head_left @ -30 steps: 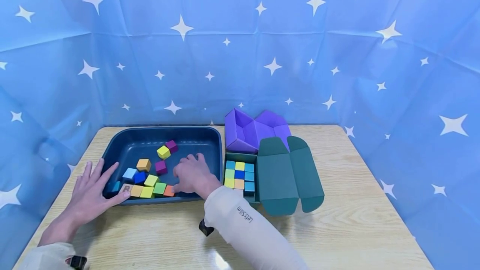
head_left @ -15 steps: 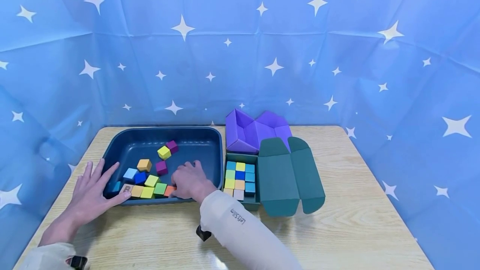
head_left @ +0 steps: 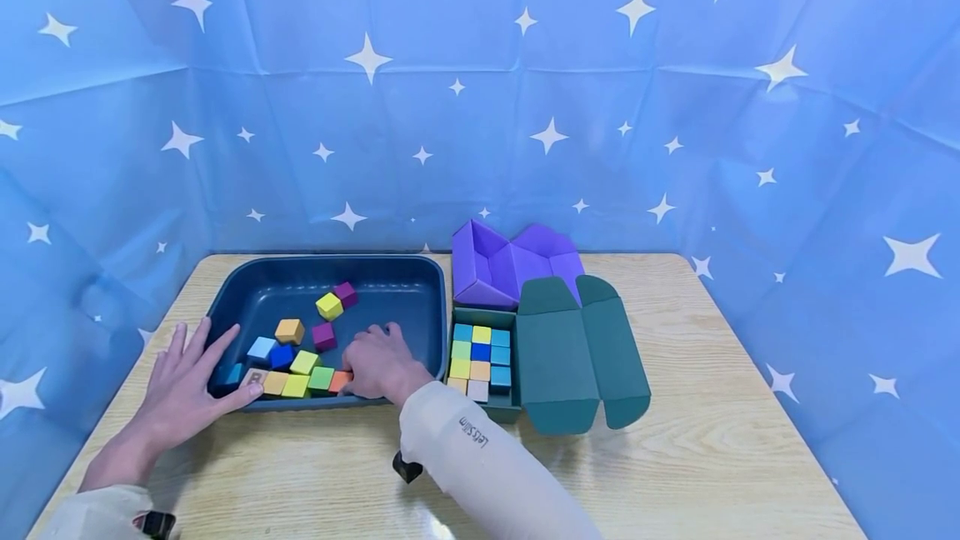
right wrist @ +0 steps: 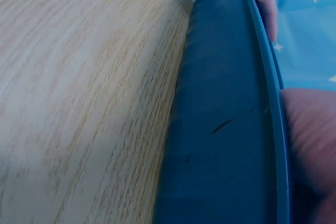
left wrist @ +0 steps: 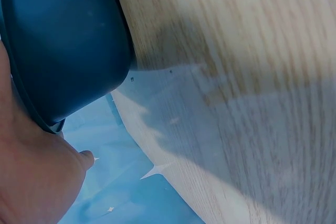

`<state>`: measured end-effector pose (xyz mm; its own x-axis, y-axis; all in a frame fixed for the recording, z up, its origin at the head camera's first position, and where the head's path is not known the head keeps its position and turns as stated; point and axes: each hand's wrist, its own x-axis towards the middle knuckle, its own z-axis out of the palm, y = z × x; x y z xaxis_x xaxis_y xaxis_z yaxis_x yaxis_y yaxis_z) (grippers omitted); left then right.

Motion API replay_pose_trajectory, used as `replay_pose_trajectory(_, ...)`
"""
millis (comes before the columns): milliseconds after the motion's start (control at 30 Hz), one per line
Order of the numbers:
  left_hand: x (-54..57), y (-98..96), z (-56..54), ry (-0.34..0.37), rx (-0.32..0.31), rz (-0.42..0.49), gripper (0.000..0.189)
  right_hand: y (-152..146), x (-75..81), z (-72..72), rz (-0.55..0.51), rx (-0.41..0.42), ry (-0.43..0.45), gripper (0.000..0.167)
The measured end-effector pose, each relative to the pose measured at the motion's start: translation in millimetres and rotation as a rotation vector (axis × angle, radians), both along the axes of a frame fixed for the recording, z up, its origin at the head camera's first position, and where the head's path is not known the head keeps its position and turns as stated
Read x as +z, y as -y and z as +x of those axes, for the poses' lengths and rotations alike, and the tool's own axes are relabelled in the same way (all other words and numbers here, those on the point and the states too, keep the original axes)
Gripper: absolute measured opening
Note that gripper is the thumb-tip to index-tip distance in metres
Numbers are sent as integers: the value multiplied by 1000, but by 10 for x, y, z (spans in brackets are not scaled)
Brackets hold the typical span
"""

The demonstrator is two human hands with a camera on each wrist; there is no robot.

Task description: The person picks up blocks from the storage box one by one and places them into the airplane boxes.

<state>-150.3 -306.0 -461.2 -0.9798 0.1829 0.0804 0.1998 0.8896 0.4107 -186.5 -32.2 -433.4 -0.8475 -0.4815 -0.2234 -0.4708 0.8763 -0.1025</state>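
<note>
My left hand (head_left: 183, 386) lies with spread, straight fingers over the left front corner of the dark blue tray (head_left: 255, 263), its thumb tip at a wooden cube marked B (head_left: 255, 378). Inside the tray, my right hand (head_left: 382, 363) is lowered at the right end of the front row, against an orange cube (head_left: 340, 382) that it partly covers. Its fingertips are hidden, so I cannot tell whether they grip it. Along that row also sit a green cube (head_left: 321, 379) and a yellow cube (head_left: 296, 387). The right wrist view shows mostly the tray's outer wall (right wrist: 226, 98).
Several loose cubes lie farther back in the tray, among them a purple cube (head_left: 324, 336). Right of it stands an open green box (head_left: 504, 412) with rows of coloured cubes, its lid (head_left: 558, 357) folded out rightward. Behind is an open purple box (head_left: 480, 273).
My right hand has moved down and slightly left, onto the orange cube's right side; its sleeve now uncovers the green box's front cubes. The left hand has stayed put.
</note>
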Motion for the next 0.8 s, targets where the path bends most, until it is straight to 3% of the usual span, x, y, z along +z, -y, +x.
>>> replay_pose_trajectory(367, -1, -1, -1, 10, -2, 3, 99, -71, 20, -28, -22, 38, -7, 25)
replay_pose_trajectory(800, -5, -2, -5, 12, -1, -3, 98, -267, 321, -79, -18, 49, -92, 17)
